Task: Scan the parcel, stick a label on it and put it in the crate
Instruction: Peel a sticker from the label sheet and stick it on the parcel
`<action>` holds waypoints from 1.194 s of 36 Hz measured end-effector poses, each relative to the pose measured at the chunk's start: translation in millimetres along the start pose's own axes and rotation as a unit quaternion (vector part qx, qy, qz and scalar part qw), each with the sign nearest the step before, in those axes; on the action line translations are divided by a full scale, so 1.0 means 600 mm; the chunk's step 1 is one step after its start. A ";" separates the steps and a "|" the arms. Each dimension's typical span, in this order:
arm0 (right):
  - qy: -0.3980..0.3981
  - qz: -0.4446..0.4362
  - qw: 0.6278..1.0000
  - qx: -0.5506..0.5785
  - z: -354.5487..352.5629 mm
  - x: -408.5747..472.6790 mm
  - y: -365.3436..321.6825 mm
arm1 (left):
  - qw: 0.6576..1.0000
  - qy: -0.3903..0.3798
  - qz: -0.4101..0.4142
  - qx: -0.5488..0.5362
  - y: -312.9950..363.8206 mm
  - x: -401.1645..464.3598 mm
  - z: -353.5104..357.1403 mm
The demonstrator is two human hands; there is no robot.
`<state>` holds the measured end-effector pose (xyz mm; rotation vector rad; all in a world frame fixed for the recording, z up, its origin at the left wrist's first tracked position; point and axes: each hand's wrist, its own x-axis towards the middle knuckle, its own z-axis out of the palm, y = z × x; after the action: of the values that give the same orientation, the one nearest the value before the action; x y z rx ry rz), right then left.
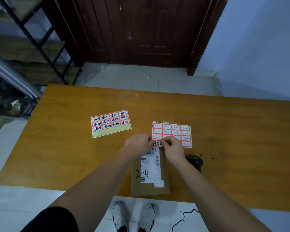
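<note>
The brown cardboard parcel [150, 174] with a white shipping slip lies flat at the near edge of the orange-brown wooden table [57, 148]. Above its far end, the left hand [137, 142] and right hand [172, 149] both pinch one small red-bordered label [157, 144]. A black scanner [195, 162] rests just right of the parcel.

— From my feed: a dark wooden door [137, 29] straight ahead, pale blue wall [258, 47] to its right.

— And the floor?

— I see light tiles [141, 76], dim lighting, a black metal shelf rack [32, 42] at left.
</note>
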<state>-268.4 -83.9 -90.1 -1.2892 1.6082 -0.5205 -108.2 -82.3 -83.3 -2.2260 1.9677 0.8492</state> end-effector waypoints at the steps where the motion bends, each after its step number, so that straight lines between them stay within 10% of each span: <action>1: 0.000 -0.002 1.000 -0.002 0.000 0.001 -0.001 | 1.000 0.002 0.001 -0.005 -0.001 0.000 0.000; 23: 0.018 -0.014 0.996 -0.081 0.002 0.010 -0.008 | 0.997 0.017 -0.068 -0.041 0.006 -0.001 0.004; 43: 0.036 0.073 0.995 0.065 0.027 0.018 0.017 | 0.997 0.045 -0.044 -0.052 -0.001 -0.009 0.013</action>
<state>-258.9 -86.3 -109.6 -1.0580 1.6844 -0.5757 -110.7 -74.1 -87.7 -2.4298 1.8877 0.8753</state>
